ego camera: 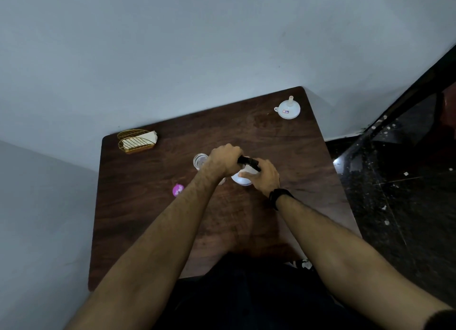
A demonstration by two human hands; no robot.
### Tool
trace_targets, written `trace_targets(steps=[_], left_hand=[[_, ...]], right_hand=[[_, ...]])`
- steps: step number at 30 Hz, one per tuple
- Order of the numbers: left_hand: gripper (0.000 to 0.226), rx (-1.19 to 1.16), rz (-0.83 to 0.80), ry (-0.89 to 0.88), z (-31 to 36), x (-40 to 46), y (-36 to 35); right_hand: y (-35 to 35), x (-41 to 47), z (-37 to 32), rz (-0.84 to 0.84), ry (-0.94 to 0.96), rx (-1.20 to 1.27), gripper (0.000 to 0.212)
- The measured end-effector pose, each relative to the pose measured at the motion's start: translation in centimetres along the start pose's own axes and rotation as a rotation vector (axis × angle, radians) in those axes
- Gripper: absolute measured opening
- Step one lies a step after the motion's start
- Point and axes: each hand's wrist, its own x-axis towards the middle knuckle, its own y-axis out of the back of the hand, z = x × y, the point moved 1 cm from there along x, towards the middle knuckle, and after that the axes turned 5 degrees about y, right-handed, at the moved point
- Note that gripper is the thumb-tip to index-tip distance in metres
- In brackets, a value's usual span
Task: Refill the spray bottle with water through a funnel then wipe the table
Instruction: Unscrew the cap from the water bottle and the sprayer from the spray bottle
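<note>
We look down on a dark brown wood-grain surface (246, 221) with rounded corners, pushed into a corner where two plain pale grey walls (172, 45) meet. To its right lies a glossy black floor (394, 194) flecked with small white scraps. A dark railing or frame (404, 100) runs diagonally above it. The light is dim and even, with a faint sheen on the floor.

both forearms bare, hairy, no sleeves | left hand (223, 160) nothing on it | right hand (264, 179) plain too | black band (280, 196) on right wrist | dark clothing (246, 292) down below
</note>
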Motion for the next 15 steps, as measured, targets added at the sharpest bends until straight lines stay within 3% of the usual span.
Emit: trace_targets(steps=[3,7,10,11,13,15], left_hand=[[0.041,-0.051,0.033,0.103,-0.6,-0.1,-0.6],[0.049,-0.153,0.171,0.166,-0.8,-0.8,-0.9],[0.090,-0.178,0.223,-0.097,-0.4,-1.1,-0.7],[0.093,-0.115,0.226,-0.216,-0.2,-1.1,-0.5],[0.079,0.061,0.248,-0.395,0.3,-1.1,-0.2],[0.064,0.176,0.220,-0.421,0.3,-0.8,-0.3]], right_hand=[[-0.3,0.1,0.5,0.001,0.002,0.071,0.067],[-0.4,-0.2,0.4,0.007,0.036,0.034,0.063],[-0.3,0.1,0.6,0.003,0.058,0.037,0.060],[-0.2,0.2,0.6,-0.012,0.067,0.036,0.061],[-0.2,0.5,0.8,-0.041,0.076,0.028,0.065],[-0.3,0.7,1.0,-0.037,0.064,0.018,0.064]])
